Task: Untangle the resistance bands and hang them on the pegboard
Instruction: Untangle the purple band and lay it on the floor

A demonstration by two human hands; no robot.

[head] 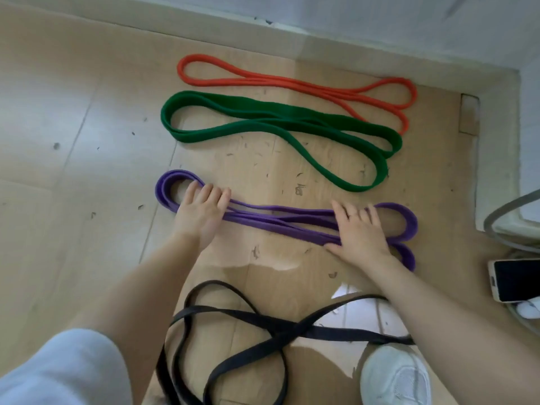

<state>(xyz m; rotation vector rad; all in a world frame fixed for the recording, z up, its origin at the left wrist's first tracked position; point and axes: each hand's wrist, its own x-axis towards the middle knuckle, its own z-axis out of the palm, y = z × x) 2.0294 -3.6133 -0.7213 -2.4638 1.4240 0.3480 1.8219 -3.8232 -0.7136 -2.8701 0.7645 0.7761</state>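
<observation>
Your left hand (201, 210) and right hand (358, 229) press flat-fingered on opposite ends of the folded purple rubber resistance band (280, 219), its long axis running left-right on the cardboard floor sheet (263, 176), equally reachable.

Flattened brown cardboard (263, 171), scuffed and flecked with dark marks, covers part of a pale tiled floor (43, 127). A white wall (380, 13) runs along the far edge and turns a corner at the right. Soft, even light falls across everything.
</observation>
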